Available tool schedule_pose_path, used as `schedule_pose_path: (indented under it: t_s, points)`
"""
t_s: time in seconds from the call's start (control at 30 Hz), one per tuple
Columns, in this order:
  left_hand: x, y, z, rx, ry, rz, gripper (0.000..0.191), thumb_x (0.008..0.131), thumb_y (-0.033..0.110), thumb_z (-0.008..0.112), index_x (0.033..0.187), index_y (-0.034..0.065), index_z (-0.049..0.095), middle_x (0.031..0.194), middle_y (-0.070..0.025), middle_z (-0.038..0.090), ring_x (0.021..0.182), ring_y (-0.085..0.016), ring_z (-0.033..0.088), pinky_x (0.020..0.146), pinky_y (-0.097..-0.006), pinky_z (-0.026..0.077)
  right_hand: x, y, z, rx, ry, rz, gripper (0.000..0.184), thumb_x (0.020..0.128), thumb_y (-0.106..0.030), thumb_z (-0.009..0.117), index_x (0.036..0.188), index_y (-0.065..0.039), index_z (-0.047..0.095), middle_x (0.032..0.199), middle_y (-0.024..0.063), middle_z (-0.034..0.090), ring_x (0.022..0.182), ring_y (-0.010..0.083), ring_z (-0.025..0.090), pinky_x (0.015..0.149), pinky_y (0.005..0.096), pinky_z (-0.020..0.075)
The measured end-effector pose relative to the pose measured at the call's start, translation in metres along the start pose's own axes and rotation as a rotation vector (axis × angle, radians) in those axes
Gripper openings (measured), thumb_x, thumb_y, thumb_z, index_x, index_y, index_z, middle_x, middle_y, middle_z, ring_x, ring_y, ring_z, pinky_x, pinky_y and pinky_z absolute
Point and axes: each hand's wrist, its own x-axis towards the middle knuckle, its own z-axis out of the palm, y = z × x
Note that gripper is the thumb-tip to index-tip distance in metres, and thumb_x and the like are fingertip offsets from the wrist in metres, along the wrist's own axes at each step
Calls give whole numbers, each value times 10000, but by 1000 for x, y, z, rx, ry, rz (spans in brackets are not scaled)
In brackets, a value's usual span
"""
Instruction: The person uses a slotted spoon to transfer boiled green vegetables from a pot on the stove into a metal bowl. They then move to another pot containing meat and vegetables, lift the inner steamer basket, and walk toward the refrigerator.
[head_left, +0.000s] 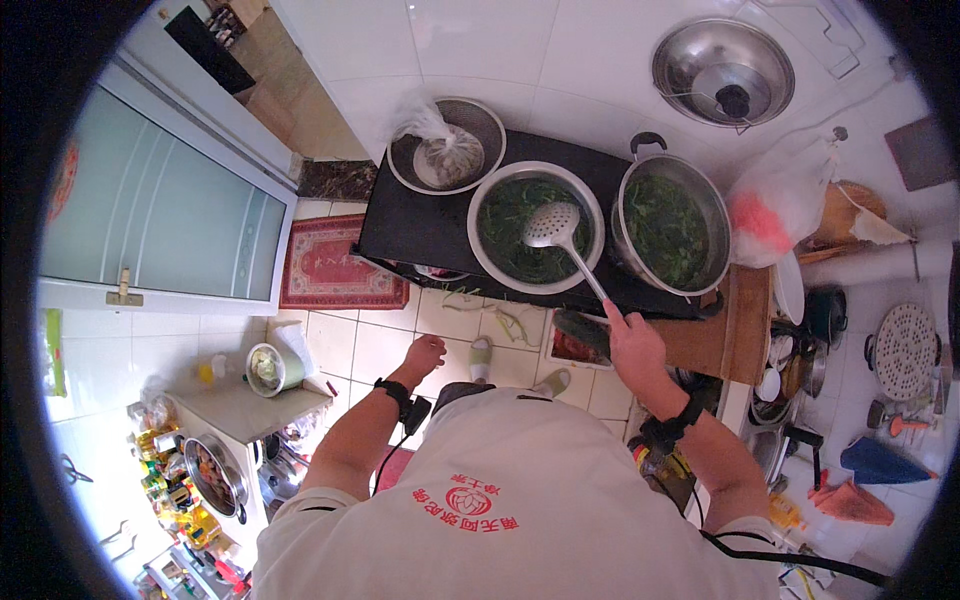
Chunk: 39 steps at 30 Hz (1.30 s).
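Note:
My right hand (636, 349) grips the handle of a perforated metal skimmer (559, 225). The skimmer's bowl rests in a wide round basin (481, 247) of leafy greens (517, 259) in liquid, perhaps partly dipped. Just right of the basin stands a two-handled metal pot (716, 225), also holding greens (664, 225) in liquid; both are on a black worktop (420, 225). Over the tiled floor, away from the worktop, my left hand (426, 354) hangs with its fingers loosely curled and nothing visible in it.
A mesh strainer (491, 124) with a knotted plastic bag (450, 154) sits at the back left of the worktop. Vegetable scraps (514, 326) and a crate (577, 341) lie on the floor near my feet. A wooden cabinet (705, 337) adjoins on the right; a glass door (172, 202) stands left.

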Motion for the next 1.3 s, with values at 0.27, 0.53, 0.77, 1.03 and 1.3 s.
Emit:
schedule_pose_path:
  t_s: [0.27,0.53,0.77,1.03,1.3]
  points:
    - [-5,13,8,-57,66,-42,138,879,101,628,988,19,613,842,-81,657,681,-176,639,597,-302,544,-1,-3,-11,692,52,304,455,868,-130,642,1318,-115,576,919,226,669,792,320,673,712,373,537]
    - [2,20,11,1,0,-20,195,919,90,556,1106,33,562,989,-122,681,736,-221,661,617,-330,542,3,10,-2,1085,-95,520,461,859,-81,660,1308,-34,568,857,84,693,733,151,622,695,319,514]
    - [10,7,9,72,-83,38,244,915,58,524,1158,33,529,1046,-155,681,743,-236,659,600,-342,533,2,10,-11,838,-31,328,460,878,-116,623,1323,-27,549,815,161,671,706,213,637,688,361,521]
    - [7,14,24,99,4,-10,224,938,145,578,1134,39,557,1004,-133,690,749,-211,671,575,-328,528,29,21,59,876,-31,330,441,865,-155,613,1286,-24,582,913,229,681,776,316,676,731,378,520]
    - [9,0,15,67,-86,62,224,944,124,560,1150,37,552,1003,-113,695,741,-195,673,588,-305,533,35,21,58,842,-14,350,440,858,-151,625,1287,-58,589,962,229,684,818,341,679,764,390,523]
